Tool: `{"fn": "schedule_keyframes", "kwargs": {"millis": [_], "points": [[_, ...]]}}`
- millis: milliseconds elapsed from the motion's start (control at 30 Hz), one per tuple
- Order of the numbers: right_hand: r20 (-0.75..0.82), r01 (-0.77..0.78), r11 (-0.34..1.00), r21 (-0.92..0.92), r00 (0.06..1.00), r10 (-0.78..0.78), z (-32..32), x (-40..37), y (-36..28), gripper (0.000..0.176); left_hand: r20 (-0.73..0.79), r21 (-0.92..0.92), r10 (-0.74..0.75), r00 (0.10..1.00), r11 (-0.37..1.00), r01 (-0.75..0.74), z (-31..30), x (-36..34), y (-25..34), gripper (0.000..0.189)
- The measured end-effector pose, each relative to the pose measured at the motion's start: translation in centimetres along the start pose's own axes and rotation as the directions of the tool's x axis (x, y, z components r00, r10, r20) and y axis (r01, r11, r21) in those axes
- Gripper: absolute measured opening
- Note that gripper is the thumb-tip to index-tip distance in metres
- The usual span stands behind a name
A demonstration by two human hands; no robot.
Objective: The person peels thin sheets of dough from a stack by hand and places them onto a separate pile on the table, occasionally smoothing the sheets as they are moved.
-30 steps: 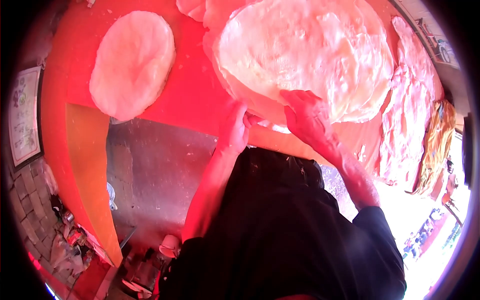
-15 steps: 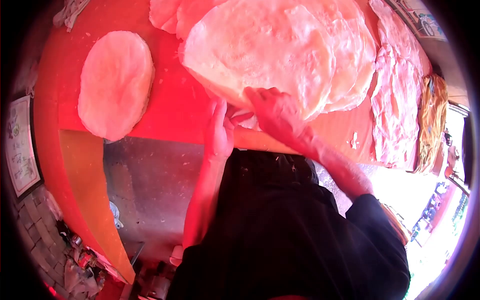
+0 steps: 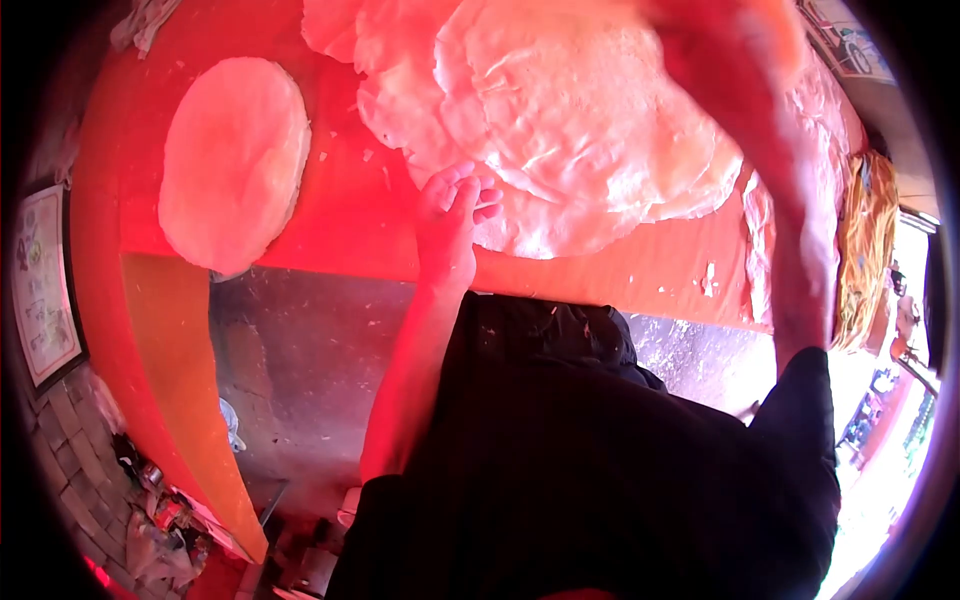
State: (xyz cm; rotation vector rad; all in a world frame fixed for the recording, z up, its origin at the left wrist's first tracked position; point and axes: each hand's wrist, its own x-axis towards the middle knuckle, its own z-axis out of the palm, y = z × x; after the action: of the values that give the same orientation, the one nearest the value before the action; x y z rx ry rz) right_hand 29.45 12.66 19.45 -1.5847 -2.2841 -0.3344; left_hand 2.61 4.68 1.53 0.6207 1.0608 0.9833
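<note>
Left hand (image 3: 452, 215), fingers bent and loosely parted, is at the near left rim of the flatbread pile, pinching nothing that shows; whether its fingertips touch the bread is hard to tell. Right hand (image 3: 690, 18), blurred and partly cut off by the top of the view, is over the pile's far right part, so its grip cannot be made out. Beneath them, the red-orange worktop (image 3: 350, 215) carries the flatbread pile (image 3: 600, 120), right of its middle and close to the near edge. Several thin sheets seem already laid there, overlapping unevenly rather than squared up, the lowest ones jutting out toward the left and near sides. Their surface looks supple, wrinkled and blistered, with ragged rims, glossy pink under the red light. One smoother, thicker-looking oval flatbread (image 3: 235, 165) lies apart, unstacked, reaching the near edge by the left corner. Rumpled yellow-brown cloth (image 3: 866, 250) drapes the right end; small pale flecks (image 3: 709, 280) dot the near edge.
</note>
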Motion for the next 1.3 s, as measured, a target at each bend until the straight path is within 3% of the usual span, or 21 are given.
{"fn": "schedule_keyframes", "kwargs": {"millis": [33, 67, 167, 267, 300, 367, 400, 433, 533, 667, 767, 867, 933, 1033, 1067, 1133, 1233, 1300], "points": [[-0.018, 0.056, 0.998, 0.007, 0.998, -0.056, 4.1, -2.2, 1.8, 0.016, 0.026, 0.004, -0.002, 1.0, 1.0, 0.002, 0.3, 0.0, 0.3, 0.026], [0.209, -0.115, 0.981, 0.156, 0.975, 0.082, 5.0, -2.7, 0.3, 0.017, 0.055, 0.01, -0.003, 0.998, 1.0, 0.003, 0.7, 0.1, 0.9, 0.027], [0.504, -0.398, 0.872, 0.284, 0.836, 0.218, 4.8, -3.1, 0.6, 0.019, 0.056, -0.061, -0.091, 0.994, 0.994, 0.094, 2.5, 1.7, 1.9, 0.028], [0.376, -0.439, 0.862, 0.254, 0.866, 0.331, 1.0, -2.4, 2.0, 0.018, 0.047, -0.139, -0.165, 0.985, 0.976, 0.17, 4.2, 4.2, 0.9, 0.031], [0.259, -0.451, 0.511, 0.732, 0.877, 0.404, 0.1, -1.5, 2.6, 0.018, 0.057, -0.156, -0.175, 0.983, 0.971, 0.182, 4.7, 5.3, 0.6, 0.032], [-0.03, -0.311, 0.686, 0.658, 0.899, 0.436, -3.3, 2.2, 4.3, 0.019, 0.097, -0.185, -0.165, 0.982, 0.966, 0.181, 5.8, 6.6, 0.3, 0.032], [-0.08, -0.305, 0.907, 0.289, 0.937, 0.34, -5.6, 4.6, 5.5, 0.024, 0.117, -0.2, -0.159, 0.98, 0.963, 0.18, 6.3, 7.2, 0.3, 0.032], [-0.129, -0.256, 0.957, -0.134, 0.962, 0.24, -7.8, 7.0, 6.8, 0.031, 0.086, -0.199, -0.206, 0.975, 0.955, 0.219, 6.7, 7.9, 0.4, 0.031], [-0.291, -0.158, 0.971, -0.18, 0.951, 0.101, -12.3, 9.7, 8.2, 0.019, -0.009, -0.211, -0.196, 0.981, 0.959, 0.19, 7.4, 9.3, 0.2, 0.03], [-0.296, 0.138, 0.936, -0.324, 0.925, -0.239, -12.2, 6.7, 4.5, 0.017, 0.077, -0.335, -0.224, 0.971, 0.912, 0.237, 8.1, 10.0, 1.0, 0.031], [-0.362, -0.268, 0.963, -0.023, 0.9, 0.242, -7.8, 5.0, -0.5, 0.018, 0.191, -0.462, -0.263, 0.946, 0.826, 0.323, 9.4, 10.0, 2.5, 0.034], [-0.184, -0.221, 0.928, 0.301, 0.941, 0.284, -6.0, 4.3, 6.6, 0.027, 0.182, -0.472, -0.232, 0.955, 0.832, 0.292, 10.5, 12.0, 1.5, 0.036], [-0.171, -0.38, 0.91, 0.168, 0.897, 0.407, -6.5, 4.6, 6.3, 0.026, 0.137, -0.444, -0.202, 0.97, 0.863, 0.243, 10.9, 13.7, 0.5, 0.035], [-0.046, -0.253, 0.947, 0.198, 0.963, 0.267, -7.6, 6.8, 10.2, 0.022, 0.011, -0.302, -0.26, 0.966, 0.92, 0.251, 11.6, 14.2, 1.6, 0.025], [-0.069, -0.205, 0.939, 0.277, 0.97, 0.232, -8.2, 7.3, 10.8, 0.02, -0.032, -0.303, -0.227, 0.973, 0.93, 0.207, 11.9, 14.5, 1.4, 0.023], [-0.222, -0.192, 0.977, 0.096, 0.952, 0.209, -9.4, 8.8, 12.3, 0.021, -0.122, -0.298, -0.159, 0.98, 0.947, 0.117, 12.1, 15.1, 0.6, 0.021], [-0.319, -0.198, 0.978, -0.061, 0.933, 0.169, -10.7, 9.7, 12.8, 0.021, -0.053, -0.289, -0.208, 0.977, 0.94, 0.184, 9.8, 15.6, 0.0, 0.024], [-0.353, -0.196, 0.971, -0.138, 0.926, 0.137, -10.9, 10.0, 12.6, 0.021, -0.163, -0.195, -0.228, 0.96, 0.961, 0.195, 9.5, 13.7, 1.0, 0.023]]}}
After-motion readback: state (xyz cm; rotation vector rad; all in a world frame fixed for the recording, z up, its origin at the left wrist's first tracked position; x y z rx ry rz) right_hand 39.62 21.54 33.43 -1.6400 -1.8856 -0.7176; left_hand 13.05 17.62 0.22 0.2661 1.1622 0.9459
